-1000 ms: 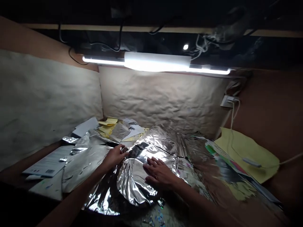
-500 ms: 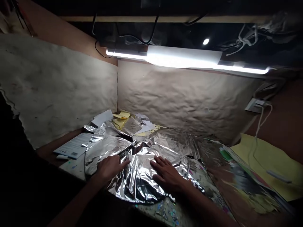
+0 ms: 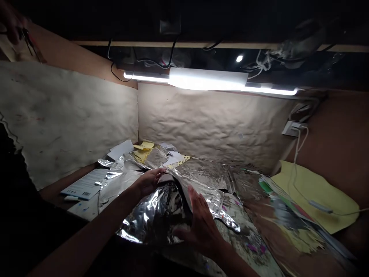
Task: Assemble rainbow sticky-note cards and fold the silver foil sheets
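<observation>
A shiny silver foil sheet with a dark edge lies across the table in front of me. Its middle is lifted into an arched fold, and a greyish underside shows along the far side. My left hand pinches the top of that fold between thumb and fingers. Beside the fold's right side is my right hand, fingers stretched upward and thumb apart, close against the foil; whether the thumb presses on it is unclear. Several more silver foil pieces spread out behind and to the left.
A printed card and white marker lie left. Paper scraps sit at the back corner. On the right are yellow paper and a white cable. A tube light hangs above. Another person's hand shows top left.
Both hands lay on the flattened foil before. My left hand has moved up and right and raised the foil into a fold; my right hand has turned on edge. The view has shifted slightly.
</observation>
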{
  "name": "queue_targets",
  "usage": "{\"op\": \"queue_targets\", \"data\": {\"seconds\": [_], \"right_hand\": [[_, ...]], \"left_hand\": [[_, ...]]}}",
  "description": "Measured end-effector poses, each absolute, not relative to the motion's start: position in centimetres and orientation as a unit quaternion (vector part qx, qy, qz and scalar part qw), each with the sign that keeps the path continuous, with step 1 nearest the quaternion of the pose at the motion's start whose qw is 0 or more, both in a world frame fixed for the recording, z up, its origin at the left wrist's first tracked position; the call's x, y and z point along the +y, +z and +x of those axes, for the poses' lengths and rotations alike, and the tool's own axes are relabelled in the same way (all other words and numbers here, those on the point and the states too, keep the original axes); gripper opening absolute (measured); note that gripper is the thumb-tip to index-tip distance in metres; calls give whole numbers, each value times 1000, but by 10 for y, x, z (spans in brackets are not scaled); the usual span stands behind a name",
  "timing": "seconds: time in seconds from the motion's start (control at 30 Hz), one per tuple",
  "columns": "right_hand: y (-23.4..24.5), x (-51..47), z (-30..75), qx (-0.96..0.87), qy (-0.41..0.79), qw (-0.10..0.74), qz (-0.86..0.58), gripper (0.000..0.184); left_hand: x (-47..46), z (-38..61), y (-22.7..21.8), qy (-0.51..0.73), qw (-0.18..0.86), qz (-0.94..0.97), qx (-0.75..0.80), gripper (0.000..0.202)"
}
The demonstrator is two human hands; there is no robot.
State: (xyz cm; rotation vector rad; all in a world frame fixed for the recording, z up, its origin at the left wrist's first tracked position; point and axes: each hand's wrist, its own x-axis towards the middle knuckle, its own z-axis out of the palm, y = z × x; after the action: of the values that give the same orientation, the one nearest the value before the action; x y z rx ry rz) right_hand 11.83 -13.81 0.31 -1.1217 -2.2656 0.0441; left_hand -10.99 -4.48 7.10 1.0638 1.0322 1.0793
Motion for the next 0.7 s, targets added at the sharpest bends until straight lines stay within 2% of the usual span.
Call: {"op": "queue_targets", "data": {"seconds": [0.03,0.13,0.2,0.27,0.37,0.4,0.47,0.57,0.63,0.7], "right_hand": [[5,-133,118,-833,0,322,-450,110],[32,-105,129,-779,-34,347,-522,53],[71,-80,147,-763,-68,339,-546,38],[121,-55,170,-729,-110,358,-573,36],[197,-27,200,-698,-167,378,-585,34],[218,-22,206,-693,-183,383,-583,31],[249,-22,214,-692,-213,389,-570,29],[267,-39,215,-715,-253,385,-525,34],[264,-57,211,-737,-264,381,-492,36],[252,-79,207,-757,-251,377,-471,39]], "left_hand": [[-37,-103,79,480,617,452,431,23],[-20,-86,103,508,632,438,388,22],[-17,-79,113,524,637,432,364,20],[-21,-74,111,524,643,440,345,30],[-38,-68,80,415,599,579,367,50],[-44,-67,64,349,553,652,383,52],[-56,-64,32,304,511,697,400,52],[-64,-60,-2,299,473,718,413,60],[-63,-57,-9,318,447,719,427,80],[-61,-54,-5,391,395,707,437,94]]}}
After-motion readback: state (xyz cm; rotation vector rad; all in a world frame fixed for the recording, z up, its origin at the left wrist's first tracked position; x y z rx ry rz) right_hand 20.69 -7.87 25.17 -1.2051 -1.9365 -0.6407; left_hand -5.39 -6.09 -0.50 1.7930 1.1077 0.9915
